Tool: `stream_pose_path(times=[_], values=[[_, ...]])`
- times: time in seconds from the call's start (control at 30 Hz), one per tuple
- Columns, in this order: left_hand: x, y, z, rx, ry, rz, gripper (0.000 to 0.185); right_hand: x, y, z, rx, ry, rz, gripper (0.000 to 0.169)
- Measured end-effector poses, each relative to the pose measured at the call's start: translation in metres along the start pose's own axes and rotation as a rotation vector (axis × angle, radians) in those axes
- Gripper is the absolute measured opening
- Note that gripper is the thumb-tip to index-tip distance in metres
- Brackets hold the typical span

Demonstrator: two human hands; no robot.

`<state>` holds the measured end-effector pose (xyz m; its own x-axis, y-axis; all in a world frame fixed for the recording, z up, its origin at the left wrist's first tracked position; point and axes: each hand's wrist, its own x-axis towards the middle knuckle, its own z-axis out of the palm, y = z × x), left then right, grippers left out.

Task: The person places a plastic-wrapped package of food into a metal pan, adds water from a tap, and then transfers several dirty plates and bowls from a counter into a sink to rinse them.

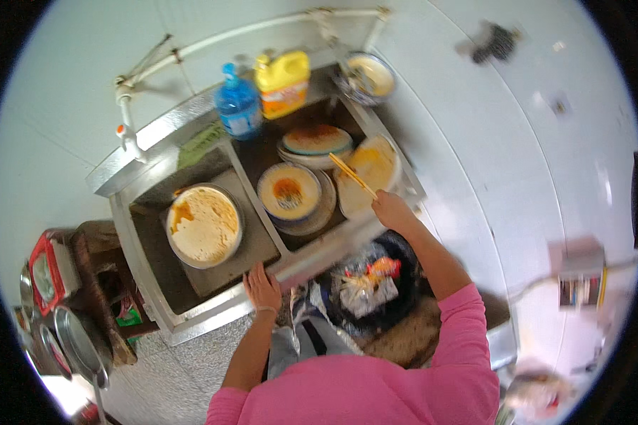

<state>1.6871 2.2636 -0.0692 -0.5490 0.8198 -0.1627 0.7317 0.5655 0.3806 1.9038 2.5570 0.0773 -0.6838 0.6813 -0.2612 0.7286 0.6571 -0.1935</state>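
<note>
My right hand [396, 213] grips a pair of chopsticks [353, 175] above the right side of the sink. Their tips point up and left over a stained plate [369, 172] leaning at the right wall. My left hand [262, 289] rests with fingers apart on the front rim of the stainless-steel sink [210, 325]. In the right basin sit a soiled bowl [289, 190] on a plate [327, 204] and a stack of stained dishes [317, 141]. The left basin holds a round metal basin [204, 226] of pale, foamy liquid with orange oily patches.
On the back ledge stand a blue pump bottle [238, 106] and a yellow jug [283, 85]. A patterned bowl [371, 79] occupies the back right corner. A white tap [130, 142] overhangs the left basin. Below, a black bin [369, 287] holds rubbish; pans [80, 340] are at left.
</note>
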Motion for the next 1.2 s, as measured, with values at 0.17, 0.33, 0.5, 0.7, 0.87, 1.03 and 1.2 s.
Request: stream_pose_path(times=[0.17, 0.33, 0.5, 0.7, 0.87, 1.03, 1.2], values=[[-0.016, -0.025, -0.008, -0.305, 0.0, 0.1, 0.052, -0.189, -0.031, 0.028, 0.143, -0.162, 0.571, 0.026], [-0.033, -0.058, -0.039, -0.048, -0.095, 0.332, 0.068, -0.262, -0.029, 0.083, 0.215, -0.331, 0.926, 0.042], [-0.035, -0.067, -0.061, 0.079, -0.229, 0.384, 0.079, -0.216, -0.045, 0.09, 0.26, -0.224, 0.738, 0.055], [-0.024, -0.064, -0.055, 0.205, -0.233, 0.349, 0.083, -0.083, -0.054, 0.092, 1.105, 0.105, 0.412, 0.036], [-0.018, -0.062, -0.051, 0.204, -0.257, 0.351, 0.087, 0.062, -0.045, 0.082, 1.64, 0.066, 0.455, 0.037], [-0.014, -0.067, -0.052, 0.179, -0.296, 0.324, 0.09, 0.192, -0.017, 0.112, 1.984, 0.304, 1.017, 0.054], [-0.003, -0.062, -0.064, 0.231, -0.374, 0.306, 0.088, 0.243, 0.012, 0.144, 1.958, 0.414, 1.121, 0.054]])
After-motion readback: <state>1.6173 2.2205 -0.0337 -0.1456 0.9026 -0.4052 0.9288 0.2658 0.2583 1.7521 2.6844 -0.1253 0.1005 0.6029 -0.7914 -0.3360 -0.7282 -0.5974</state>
